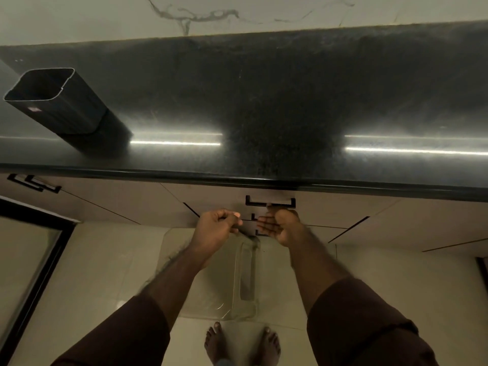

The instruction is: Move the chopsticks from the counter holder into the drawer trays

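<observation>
Far left on the dark surface (264, 101), the black square holder (55, 101) is standing upright, opening looking empty, no chopsticks showing in it.

Left hand (216, 229) is curling closed around something thin and dark, likely chopsticks (244, 233), though blur is making it hard to confirm; only a short dark end is poking out below the fist. The hand is hovering in front of the cabinet, above a clear plastic tray (224, 283) that is looking semi-transparent and smeared.

Right hand (280, 225) is sitting loosely cupped, fingers half curled, palm facing left, gripping nothing, just below the black drawer handle (270, 202). The drawer itself is appearing closed or hidden; cannot tell.

Handling judgement: chopsticks are light, stiff, thin and slick, so they are prone to rolling and fanning out of a loose fist. Best pinching them as a bundle near the middle, ends kept level, then lowering lengthwise into the tray slot.
</observation>
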The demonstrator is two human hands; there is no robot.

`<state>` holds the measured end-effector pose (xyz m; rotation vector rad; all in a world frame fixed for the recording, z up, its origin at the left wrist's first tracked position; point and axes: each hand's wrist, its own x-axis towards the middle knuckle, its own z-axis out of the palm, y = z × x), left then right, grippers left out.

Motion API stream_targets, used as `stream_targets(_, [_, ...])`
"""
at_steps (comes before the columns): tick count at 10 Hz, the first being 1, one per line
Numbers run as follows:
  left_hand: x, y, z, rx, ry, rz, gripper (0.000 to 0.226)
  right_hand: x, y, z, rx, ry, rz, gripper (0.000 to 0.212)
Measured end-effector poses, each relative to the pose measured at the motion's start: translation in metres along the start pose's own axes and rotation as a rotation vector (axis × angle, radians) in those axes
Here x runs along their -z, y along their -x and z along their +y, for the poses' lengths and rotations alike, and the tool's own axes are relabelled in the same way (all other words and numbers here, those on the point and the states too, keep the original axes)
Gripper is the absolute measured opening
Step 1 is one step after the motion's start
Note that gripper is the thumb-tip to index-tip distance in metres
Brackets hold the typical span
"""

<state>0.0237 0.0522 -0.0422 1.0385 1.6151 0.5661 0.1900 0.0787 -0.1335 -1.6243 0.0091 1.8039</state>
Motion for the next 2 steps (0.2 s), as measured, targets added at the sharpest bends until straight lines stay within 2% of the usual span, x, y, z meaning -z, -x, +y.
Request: stream_targets(2, [-0.0037,0.0047,0.0075,-0.020,-0.001,-0.007,0.020,-0.0025,0.0141,0.0089,0.044,0.158,0.045,0.017])
